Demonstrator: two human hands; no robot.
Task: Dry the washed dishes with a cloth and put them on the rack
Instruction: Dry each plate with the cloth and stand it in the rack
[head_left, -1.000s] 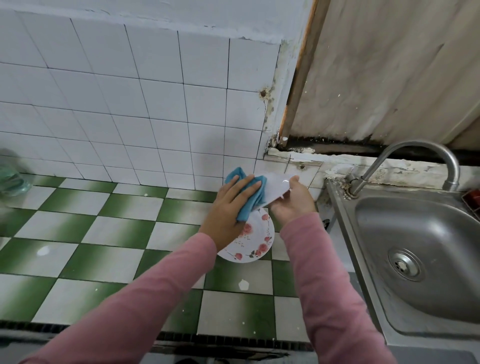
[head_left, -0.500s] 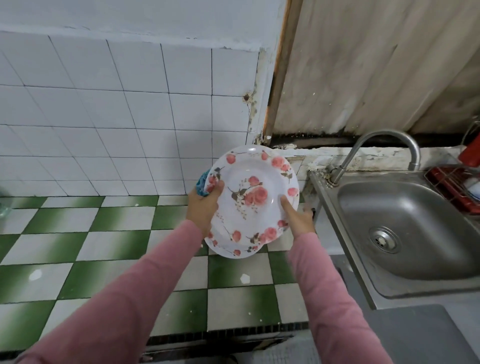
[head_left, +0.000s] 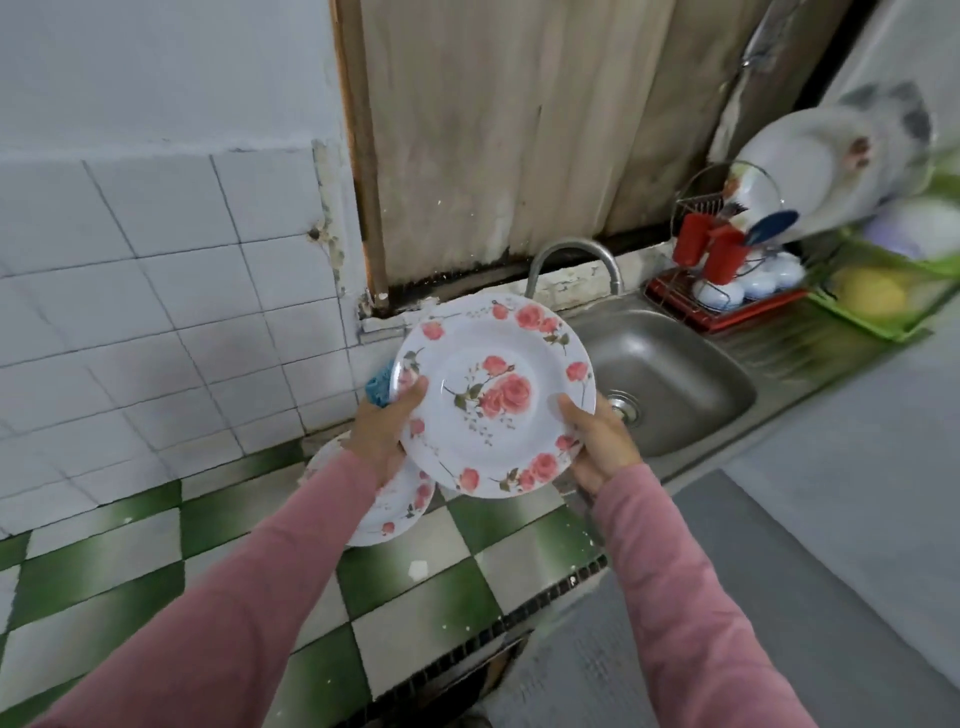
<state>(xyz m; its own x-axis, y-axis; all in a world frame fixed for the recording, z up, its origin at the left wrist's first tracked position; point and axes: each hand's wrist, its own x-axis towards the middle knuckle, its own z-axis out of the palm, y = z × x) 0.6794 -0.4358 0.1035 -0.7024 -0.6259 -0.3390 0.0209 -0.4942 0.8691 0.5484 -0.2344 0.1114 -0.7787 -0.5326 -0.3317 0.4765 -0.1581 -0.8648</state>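
Here we held the round white plate with pink rose print (head_left: 493, 395) up before us, tilted with its face toward the camera, above the near-left edge of the stainless steel sink (head_left: 675, 384). Our left hand (head_left: 382, 436) gripped its left rim, thumb on the face and fingers curled behind, pinning the crumpled blue cloth (head_left: 378, 387) against the plate's back; only a corner of the cloth showed. Our right hand (head_left: 597, 441) gripped the lower right rim likewise, thumb in front, fingers closed behind. A second rose-printed plate (head_left: 395, 512) lay below on the green-and-white checked tile surface (head_left: 467, 587), partly hidden by the left wrist.

We judged the wiping of this plate done or nearly so, and the step in hand to be the carry to the red wire dish rack (head_left: 727, 306), which stood well apart beyond the sink's right side and already held cups, bowls and plates. The next move, as we saw it, called for swinging the plate rightward over the basin, finding a free slot, which the blur kept us from picking out, and lowering it in on edge.
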